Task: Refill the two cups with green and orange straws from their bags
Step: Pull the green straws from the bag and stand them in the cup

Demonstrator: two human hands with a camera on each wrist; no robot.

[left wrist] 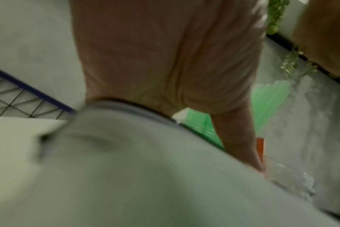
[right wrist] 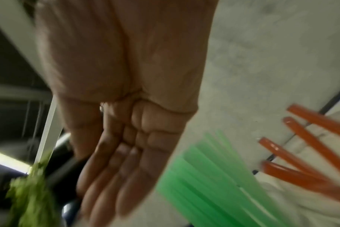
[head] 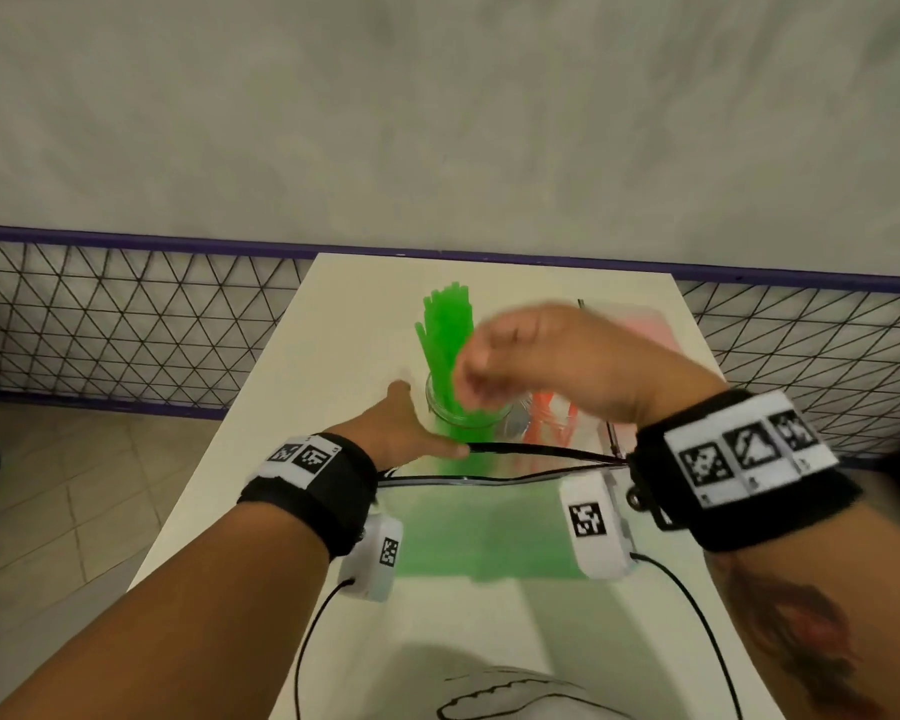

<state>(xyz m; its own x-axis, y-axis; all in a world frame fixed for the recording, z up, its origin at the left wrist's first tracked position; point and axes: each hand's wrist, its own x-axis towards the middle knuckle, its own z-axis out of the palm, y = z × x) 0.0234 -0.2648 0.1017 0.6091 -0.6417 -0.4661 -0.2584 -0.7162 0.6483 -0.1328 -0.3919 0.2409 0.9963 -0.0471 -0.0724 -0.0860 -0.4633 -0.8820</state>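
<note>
Green-tinted plastic, the bag of green straws [head: 484,532], lies flat near the counter's [head: 261,439] near edge, its black zip mouth turned toward the far edge. Left hand [head: 401,433] sits at the bag's mouth on the left side; its fingers appear to pinch the black zip strip, thumb toward the glass cup [head: 463,413], though the wrist view is too blurred to confirm the grip. Just beyond the mouth, mid-counter, the glass cup stands upright with a bundle of green straws [head: 445,330] rising from it, tips fanned slightly. Right hand [head: 552,366] hovers above and just right of that cup, motion-blurred; in the right wrist view its fingers [right wrist: 115,176] lie straight and together, palm bare, nothing in them. Beside the green cup, toward the right edge, a second clear cup [head: 552,423] carries a few orange straws [head: 544,413] leaning apart. Further toward the far right corner lies a pale pinkish-orange bag [head: 650,330], partly hidden by the right hand.
</note>
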